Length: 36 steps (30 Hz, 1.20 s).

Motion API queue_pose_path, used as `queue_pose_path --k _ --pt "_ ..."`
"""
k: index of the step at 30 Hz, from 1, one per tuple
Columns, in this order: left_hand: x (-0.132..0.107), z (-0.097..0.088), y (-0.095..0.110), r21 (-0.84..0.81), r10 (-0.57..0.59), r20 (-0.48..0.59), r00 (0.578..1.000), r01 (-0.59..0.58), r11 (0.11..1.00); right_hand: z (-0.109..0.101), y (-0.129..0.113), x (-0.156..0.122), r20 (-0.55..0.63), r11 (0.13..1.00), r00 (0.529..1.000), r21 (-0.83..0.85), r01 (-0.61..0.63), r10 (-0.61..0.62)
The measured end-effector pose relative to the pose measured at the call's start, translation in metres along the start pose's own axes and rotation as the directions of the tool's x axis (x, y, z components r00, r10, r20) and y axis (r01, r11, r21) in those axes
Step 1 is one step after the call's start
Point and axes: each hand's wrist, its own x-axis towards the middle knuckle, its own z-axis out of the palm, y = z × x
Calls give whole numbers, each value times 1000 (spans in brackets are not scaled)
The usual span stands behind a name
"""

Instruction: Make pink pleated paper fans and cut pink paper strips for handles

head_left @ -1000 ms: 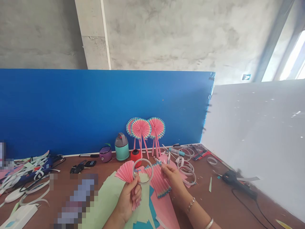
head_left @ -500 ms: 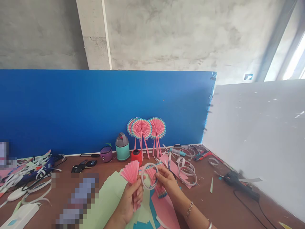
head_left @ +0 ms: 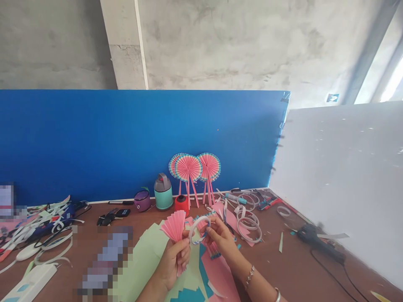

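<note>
My left hand grips a pleated pink paper fan around its middle, with the folds spreading out above the fingers. In my right hand is a roll of tape, pinched at its right side. The roll is held upright just right of the fan, close to my left fingertips. Behind and below the roll lie pleated pink strips with blue edges. Green paper sheets and a pink sheet are spread under my hands.
Round pink paper fans lean on the blue partition. A turquoise container, a purple pot and a red item stand nearby. Tape rolls lie right, beyond them a glue gun. A power strip is at left.
The tape roll has turned in my right hand and shows at a different angle. My left hand keeps hold of the pleated fan. The view has shifted slightly.
</note>
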Motion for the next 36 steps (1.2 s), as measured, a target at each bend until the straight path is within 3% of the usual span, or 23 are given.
queue_pose_path --k 6,11,20,25,27,29,31,33,36 --pt "-2 2 1 -31 -7 13 1000 8 999 1 3 0 42 993 992 30 -118 117" --pt "0 0 -1 -51 -35 60 998 38 998 5 4 1 13 988 989 -48 -145 145" --pt "3 -4 -4 -67 -133 78 988 138 988 9 3 -2 -28 984 1000 -176 -15 11" --pt "5 -7 -5 -62 -132 104 986 139 988 8 5 -3 -26 960 1000 -279 3 -11" --pt "5 -7 -4 -70 -123 116 986 131 989 7 3 -5 -69 905 989 -416 88 -128" --pt "5 -5 -2 -87 -112 115 987 122 989 9 -4 -10 -72 781 944 -584 222 -322" --pt "4 -4 -1 -101 -106 109 988 117 988 12 -13 -18 57 639 893 -679 362 -446" --pt "4 -4 1 -107 -109 106 988 120 987 17 -21 -26 276 560 868 -674 482 -414" --pt "5 -4 1 -112 -112 92 990 122 986 25 -25 -32 362 548 867 -672 497 -342"
